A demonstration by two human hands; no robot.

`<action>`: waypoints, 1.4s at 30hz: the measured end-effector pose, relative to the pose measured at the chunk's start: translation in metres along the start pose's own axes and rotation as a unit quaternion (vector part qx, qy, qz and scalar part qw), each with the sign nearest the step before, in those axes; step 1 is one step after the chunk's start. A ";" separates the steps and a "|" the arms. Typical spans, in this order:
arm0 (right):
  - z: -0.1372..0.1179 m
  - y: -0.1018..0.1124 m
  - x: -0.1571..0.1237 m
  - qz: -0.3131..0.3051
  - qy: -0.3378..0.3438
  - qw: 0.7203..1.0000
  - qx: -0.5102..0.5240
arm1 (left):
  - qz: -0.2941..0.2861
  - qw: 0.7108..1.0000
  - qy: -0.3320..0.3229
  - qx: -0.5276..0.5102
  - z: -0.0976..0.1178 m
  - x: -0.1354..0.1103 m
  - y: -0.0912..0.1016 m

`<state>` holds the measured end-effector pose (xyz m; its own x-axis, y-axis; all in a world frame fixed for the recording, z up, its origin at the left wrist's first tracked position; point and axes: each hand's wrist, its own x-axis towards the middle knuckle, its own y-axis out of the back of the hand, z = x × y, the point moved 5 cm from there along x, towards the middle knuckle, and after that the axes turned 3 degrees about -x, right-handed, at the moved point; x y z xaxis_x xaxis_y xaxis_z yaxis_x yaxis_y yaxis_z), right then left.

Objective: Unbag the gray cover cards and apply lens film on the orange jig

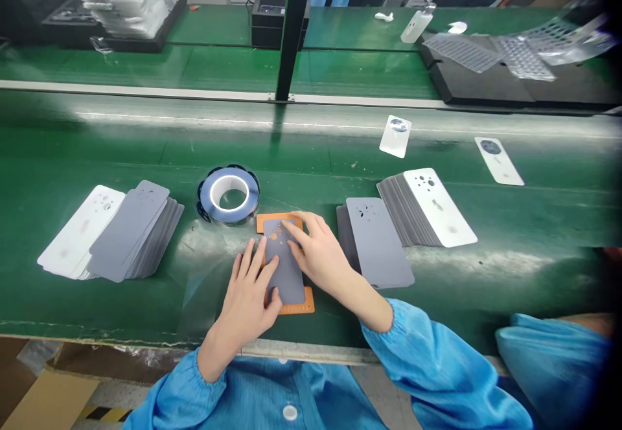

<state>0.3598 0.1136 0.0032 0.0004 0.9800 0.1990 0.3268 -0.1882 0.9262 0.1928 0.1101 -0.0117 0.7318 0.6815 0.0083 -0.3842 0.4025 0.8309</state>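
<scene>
A grey phone back panel (286, 274) with small camera holes lies in an orange fixture (301, 307) on the green bench. My left hand (247, 294) rests on the panel's left side, fingers spread. Across the top right of the panel, near the holes, lies my right hand (318, 248) with its fingers stretched out. Neither hand grips anything. A roll of blue film tape (208, 193) sits just behind the fixture on the left. Fanned grey panels (129, 232) stand left of my hands, and more grey panels (379, 242) lie to the right.
White panels (80, 232) lie at far left, and a white panel (440, 210) tops the right stack. Two white cards (396, 137) lie farther back. Behind a metal rail (194, 93) are a black post (294, 28), a bottle (418, 23) and trays. A blue sleeve (549, 365) shows at right.
</scene>
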 end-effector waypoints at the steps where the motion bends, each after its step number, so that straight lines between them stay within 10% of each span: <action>1: -0.005 -0.003 -0.003 -0.010 0.011 0.999 -0.030 | -0.003 1.000 0.001 0.007 0.002 0.004 0.001; 12: -0.019 -0.014 -0.022 -0.031 -0.022 0.993 -0.111 | 0.014 1.000 0.001 -0.004 0.008 0.019 0.007; 17: -0.025 -0.002 -0.043 0.009 -0.100 0.995 -0.024 | 0.119 0.984 0.036 -0.130 0.002 0.003 0.016; 23: -0.056 0.039 -0.048 -0.004 -0.052 0.967 0.250 | 0.157 0.887 0.188 -0.392 -0.019 -0.007 0.023; 31: -0.028 0.013 -0.034 -0.117 -0.164 0.899 0.389 | 0.142 0.765 0.225 -0.587 -0.018 0.005 0.019; 34: -0.007 0.024 -0.012 -0.110 -0.176 0.861 0.464 | 0.190 0.816 0.187 -0.513 -0.016 0.005 0.032; 39: 0.083 0.062 0.068 -0.027 -0.257 0.930 0.263 | 0.414 0.887 0.149 -0.141 -0.037 -0.012 0.073; 42: 0.127 0.068 0.118 -0.031 -0.289 0.936 0.198 | 0.356 0.885 0.242 -0.180 -0.069 -0.012 0.068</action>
<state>0.5024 0.2251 0.0489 0.4437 0.8813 -0.1624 0.6672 -0.2039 0.7165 0.1190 0.1721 0.0062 -0.0598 0.9874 0.1467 -0.8687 -0.1239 0.4796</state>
